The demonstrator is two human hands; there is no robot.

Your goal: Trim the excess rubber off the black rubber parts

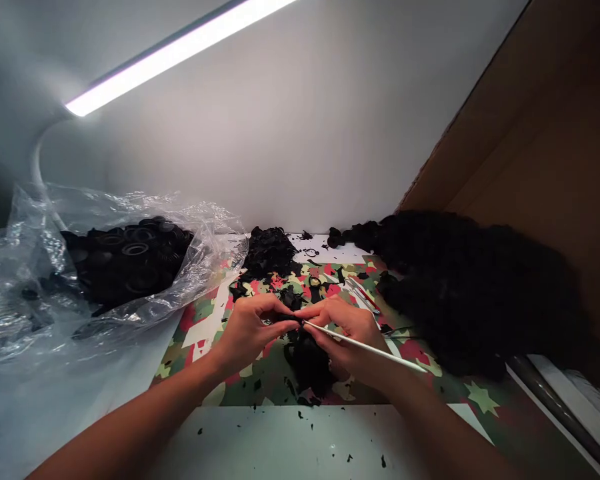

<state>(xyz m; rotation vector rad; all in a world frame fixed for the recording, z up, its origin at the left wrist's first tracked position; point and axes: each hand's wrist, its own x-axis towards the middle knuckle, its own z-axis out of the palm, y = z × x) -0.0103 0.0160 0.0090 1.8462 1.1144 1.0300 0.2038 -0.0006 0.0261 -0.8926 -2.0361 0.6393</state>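
My left hand (pixel 250 333) is closed in a pinch on a small black rubbery piece (pixel 295 320), mostly hidden by the fingertips. The thumb and finger of my right hand (pixel 347 327) meet it from the other side. A thin white stick-like tool (pixel 370 347) runs through my right hand, its tip at the black piece and its far end pointing down to the right. Beneath the hands lies a heap of black scraps (pixel 310 367) on a camouflage-patterned sheet (pixel 265 383).
At the left, a clear plastic bag (pixel 205 267) holds many black rings (pixel 135 249). More black scraps (pixel 270 247) are piled at the back. A large dark heap (pixel 480 293) fills the right side by a cardboard panel (pixel 540 133). A red-and-silver tool (pixel 364 297) lies behind my right hand. A lamp (pixel 180 57) shines overhead.
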